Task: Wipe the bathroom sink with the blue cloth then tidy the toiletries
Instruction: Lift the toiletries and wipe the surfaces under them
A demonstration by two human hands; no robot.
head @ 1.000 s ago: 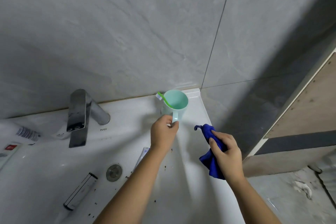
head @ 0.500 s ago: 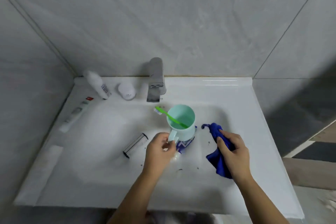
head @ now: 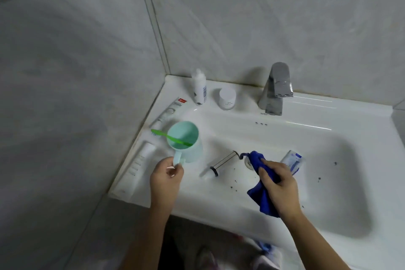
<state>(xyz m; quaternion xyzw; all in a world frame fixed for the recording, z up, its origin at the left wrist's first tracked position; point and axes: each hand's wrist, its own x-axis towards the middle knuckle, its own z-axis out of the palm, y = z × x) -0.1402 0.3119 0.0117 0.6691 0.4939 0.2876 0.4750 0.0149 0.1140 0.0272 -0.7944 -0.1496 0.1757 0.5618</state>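
Two grey tiled walls (head: 263, 17) meet in a corner behind the white sink (head: 328, 107), whose right end and front edge are cut off by the frame. The right hand (head: 279, 185) is over the basin, its fingers (head: 266, 176) curled tight round the bunched blue cloth (head: 262, 203). A twisted end of the cloth pokes out past the knuckles and covers most of the drain (head: 248, 164).

The left hand (head: 166, 178) is at the basin's left edge, thumb and fingers pinching the handle of the mint cup (head: 188, 149). Whether the cup rests on the sink or is held just above it cannot be told. The chrome faucet (head: 276, 89) stands on the back ledge.

A toothpaste tube (head: 167, 114) lies along the left ledge, and nearer the front lies a pale white tube (head: 142, 161), its print too faint to read. In the basin a clear tube (head: 223, 163) with black bands, hard to identify, lies just left of the cloth. A blue-and-white tube (head: 292, 161) is half hidden behind the right hand.

A blurred white bottle (head: 199, 89) and a small white jar (head: 228, 98) stand at the back left. A green toothbrush (head: 173, 138) leans in the cup, bristles out over the rim. Dark specks (head: 234, 187) dot the basin.
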